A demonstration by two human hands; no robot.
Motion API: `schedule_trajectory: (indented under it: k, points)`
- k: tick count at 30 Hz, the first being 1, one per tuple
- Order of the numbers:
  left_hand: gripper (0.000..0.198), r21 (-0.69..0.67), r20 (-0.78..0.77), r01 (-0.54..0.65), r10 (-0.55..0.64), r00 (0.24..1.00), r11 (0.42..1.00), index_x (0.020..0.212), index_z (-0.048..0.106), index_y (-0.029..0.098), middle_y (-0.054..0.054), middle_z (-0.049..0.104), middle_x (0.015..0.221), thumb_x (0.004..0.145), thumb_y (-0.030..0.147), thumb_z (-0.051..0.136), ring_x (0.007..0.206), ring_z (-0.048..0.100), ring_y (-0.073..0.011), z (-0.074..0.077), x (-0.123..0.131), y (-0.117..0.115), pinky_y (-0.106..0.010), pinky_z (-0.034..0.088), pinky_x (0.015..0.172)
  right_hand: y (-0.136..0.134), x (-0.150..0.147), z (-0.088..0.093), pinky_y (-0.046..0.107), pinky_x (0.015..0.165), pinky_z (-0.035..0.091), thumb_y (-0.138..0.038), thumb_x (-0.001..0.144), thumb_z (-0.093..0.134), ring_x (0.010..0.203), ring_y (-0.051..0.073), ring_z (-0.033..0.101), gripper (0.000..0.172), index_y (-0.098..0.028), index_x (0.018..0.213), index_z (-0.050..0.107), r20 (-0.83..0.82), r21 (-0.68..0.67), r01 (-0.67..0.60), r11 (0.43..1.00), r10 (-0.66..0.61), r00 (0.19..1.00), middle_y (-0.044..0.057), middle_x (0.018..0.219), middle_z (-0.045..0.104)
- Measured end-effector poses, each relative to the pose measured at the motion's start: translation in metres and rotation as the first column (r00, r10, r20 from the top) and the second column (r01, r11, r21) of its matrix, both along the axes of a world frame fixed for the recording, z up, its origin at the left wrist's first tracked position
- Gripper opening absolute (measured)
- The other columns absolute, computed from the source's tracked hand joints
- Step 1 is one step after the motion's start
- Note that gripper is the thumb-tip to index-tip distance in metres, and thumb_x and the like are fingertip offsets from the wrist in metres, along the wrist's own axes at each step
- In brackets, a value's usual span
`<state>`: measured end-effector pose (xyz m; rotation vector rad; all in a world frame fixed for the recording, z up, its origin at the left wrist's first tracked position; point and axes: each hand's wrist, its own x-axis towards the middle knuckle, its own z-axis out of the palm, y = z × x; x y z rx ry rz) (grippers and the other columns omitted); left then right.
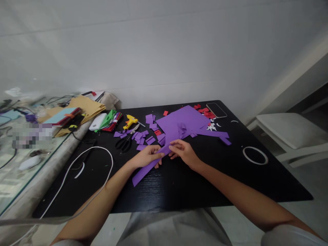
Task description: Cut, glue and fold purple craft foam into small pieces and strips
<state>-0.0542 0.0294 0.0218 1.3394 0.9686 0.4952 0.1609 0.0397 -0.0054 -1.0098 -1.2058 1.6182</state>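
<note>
My left hand (pixel 150 156) pinches a long purple strip of paper or foam (pixel 146 172), thumb on top and fingers beneath. At the strip's upper part, my right hand (pixel 185 154) grips its edge between thumb and fingers. The strip slants from lower left up to the hands. Just beyond it lies a large purple sheet (pixel 184 118), partly covered by cut purple pieces. Several small purple pieces (pixel 139 137) are scattered left of the sheet. Black-handled scissors (pixel 125 141) rest among them, blades pointing away to the right.
A yellow glue gun (pixel 130 121) lies behind the scissors. Red scraps (pixel 203 110), white scraps (pixel 211 127) and a phone (pixel 216 110) are at the back right. A white ring (pixel 255 155) lies at right. A white cable (pixel 112 160) loops at left, beside coloured bundles (pixel 110 120).
</note>
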Motion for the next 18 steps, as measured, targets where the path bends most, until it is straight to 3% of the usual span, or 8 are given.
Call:
schedule_trajectory:
  k: [6, 18]
  points:
    - [0.038, 0.017, 0.015, -0.002, 0.002, 1.000, 1.000, 0.082, 0.052, 0.016, -0.002, 0.069, 0.069, 0.085, 0.048, 0.070, 0.051, 0.065, -0.0114, -0.0011, -0.0003, 0.0010, -0.021, 0.050, 0.051, -0.0015, -0.0009, 0.0018, 0.025, 0.051, 0.058, -0.052, 0.074, 0.081, 0.054, 0.014, 0.067, 0.040, -0.014, 0.080, 0.067, 0.005, -0.043, -0.059, 0.997, 0.060, 0.998, 0.003, 0.070, 0.070]
    - [0.040, -0.057, 0.004, -0.006, 0.006, 1.000, 0.998, 0.083, 0.054, 0.015, -0.005, 0.072, 0.070, 0.082, 0.051, 0.073, 0.051, 0.066, -0.0130, -0.0012, 0.0006, 0.0011, -0.021, 0.050, 0.049, -0.0004, -0.0009, -0.0035, 0.027, 0.053, 0.058, -0.053, 0.072, 0.081, 0.056, 0.014, 0.067, 0.042, -0.015, 0.078, 0.065, 0.022, 0.027, -0.063, 0.998, 0.062, 0.998, 0.002, 0.068, 0.070]
